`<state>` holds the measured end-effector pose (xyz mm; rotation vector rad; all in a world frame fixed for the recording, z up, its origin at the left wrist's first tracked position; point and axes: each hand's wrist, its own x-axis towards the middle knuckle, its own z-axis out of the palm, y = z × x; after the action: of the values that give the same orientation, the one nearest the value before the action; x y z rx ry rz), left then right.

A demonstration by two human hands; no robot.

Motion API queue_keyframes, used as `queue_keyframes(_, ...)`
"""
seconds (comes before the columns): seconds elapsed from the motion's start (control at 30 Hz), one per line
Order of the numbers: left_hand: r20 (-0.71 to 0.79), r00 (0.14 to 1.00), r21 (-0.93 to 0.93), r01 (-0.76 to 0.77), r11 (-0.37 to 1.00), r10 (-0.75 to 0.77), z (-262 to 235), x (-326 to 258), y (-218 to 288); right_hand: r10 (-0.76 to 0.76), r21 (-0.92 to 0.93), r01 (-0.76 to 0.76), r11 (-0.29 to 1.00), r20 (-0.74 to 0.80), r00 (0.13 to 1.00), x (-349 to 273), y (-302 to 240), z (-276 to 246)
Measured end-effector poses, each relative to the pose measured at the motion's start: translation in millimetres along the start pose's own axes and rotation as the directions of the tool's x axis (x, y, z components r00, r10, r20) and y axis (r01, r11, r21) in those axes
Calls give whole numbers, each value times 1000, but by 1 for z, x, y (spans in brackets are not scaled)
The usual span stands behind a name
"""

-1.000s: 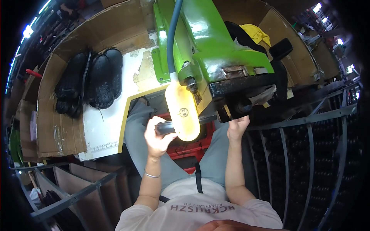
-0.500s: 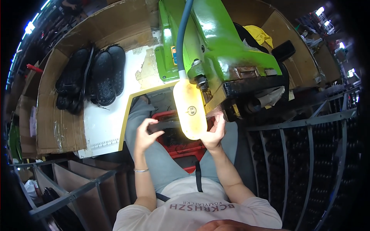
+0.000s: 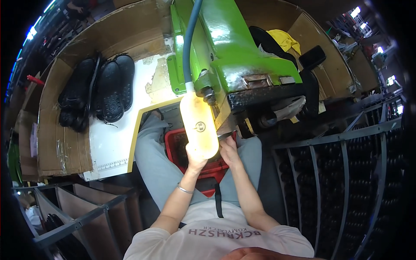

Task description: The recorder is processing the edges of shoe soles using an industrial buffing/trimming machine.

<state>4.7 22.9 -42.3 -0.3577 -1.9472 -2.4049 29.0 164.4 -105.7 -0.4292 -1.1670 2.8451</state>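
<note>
The left hand (image 3: 195, 161) and right hand (image 3: 229, 152) are hovering close together by the lamp (image 3: 199, 119), presumably for its light, though its body is leaving their grip unclear

A white bench (image 3: 113, 143) with a yellow-edged cutout fills the left and centre of the frame, its surface worn and peeling near the green machine (image 3: 247, 69) standing on it at upper centre. Black footwear pieces (image 3: 115, 89) lie at upper left, inside a cardboard wall (image 3: 65, 143); ruler markings (image 3: 113, 165) run along the lower edge.
</note>
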Motion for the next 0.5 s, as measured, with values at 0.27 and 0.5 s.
queue_keyframes(0.27,-107,994,-78,20,997,-28,14,4,14,-254,-89,241,966,-204,945,-20,-50,-11)
queue_keyframes(0.5,107,961,178,-270,946,254,-13,22,65,-743,-705,468,532,-124,657,-43,-159,33)
